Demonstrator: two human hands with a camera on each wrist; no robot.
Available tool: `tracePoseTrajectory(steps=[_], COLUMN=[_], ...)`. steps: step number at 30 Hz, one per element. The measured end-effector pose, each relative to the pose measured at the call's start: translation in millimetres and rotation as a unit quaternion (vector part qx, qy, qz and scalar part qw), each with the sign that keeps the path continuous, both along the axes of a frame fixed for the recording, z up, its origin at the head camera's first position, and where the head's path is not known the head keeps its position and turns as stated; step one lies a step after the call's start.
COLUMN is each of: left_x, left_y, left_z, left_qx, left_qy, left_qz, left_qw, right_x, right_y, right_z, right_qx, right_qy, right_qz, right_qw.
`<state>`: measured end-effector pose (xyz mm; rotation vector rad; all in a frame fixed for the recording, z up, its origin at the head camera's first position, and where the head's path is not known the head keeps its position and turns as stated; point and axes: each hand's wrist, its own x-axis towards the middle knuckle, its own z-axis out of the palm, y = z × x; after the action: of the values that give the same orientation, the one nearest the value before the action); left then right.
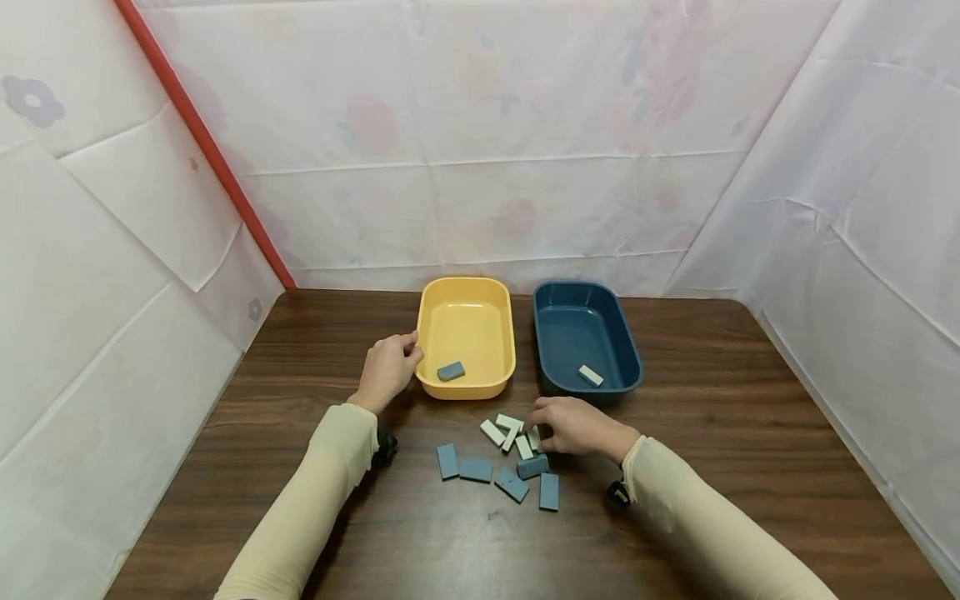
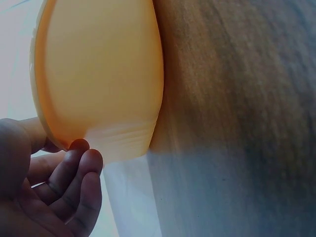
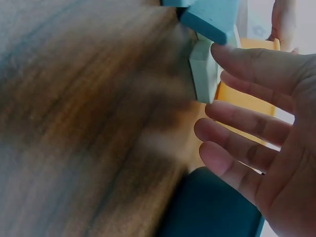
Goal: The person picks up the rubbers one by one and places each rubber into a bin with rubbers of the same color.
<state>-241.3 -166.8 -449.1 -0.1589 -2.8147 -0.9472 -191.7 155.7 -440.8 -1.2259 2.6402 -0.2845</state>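
My left hand (image 1: pixel 390 367) grips the left rim of a yellow tray (image 1: pixel 467 329), its fingers curled at the edge in the left wrist view. Lying in that tray is one blue-grey block (image 1: pixel 451 372). My right hand (image 1: pixel 576 427) reaches over a loose pile of small rectangular blocks in front of a dark blue tray (image 1: pixel 577 332). In the right wrist view its fingers are extended and spread, the thumb and fingertips right at a standing white block (image 3: pixel 202 71). A blue block (image 3: pixel 211 19) overlaps the thumb side of that white block.
Inside the dark blue tray lies one white block (image 1: pixel 591 376). Several white blocks (image 1: pixel 492 432) are clustered left of my right hand, and several blue-grey blocks (image 1: pixel 476 470) lie nearer on the wooden table (image 1: pixel 315 350). White patterned sheets (image 1: pixel 420 150) enclose the back and sides.
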Motion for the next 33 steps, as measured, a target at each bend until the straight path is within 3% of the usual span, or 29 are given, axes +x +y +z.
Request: tracePoseTrajectory(steps=[17, 33], left_x=[-1.1, 0.1], left_y=[1, -1], left_z=[0.0, 0.1], left_qx=[-0.006, 0.002], left_qy=[0.0, -0.006], left_qz=[0.002, -0.002], left_qw=[1.0, 1.0], right_x=[1.6, 0.4], right_y=[-2, 0], right_z=[-8.0, 7.5], right_qx=[-0.009, -0.043], right_qy=[0.01, -0.01], right_qz=[-0.008, -0.023], right_qw=[1.0, 0.999])
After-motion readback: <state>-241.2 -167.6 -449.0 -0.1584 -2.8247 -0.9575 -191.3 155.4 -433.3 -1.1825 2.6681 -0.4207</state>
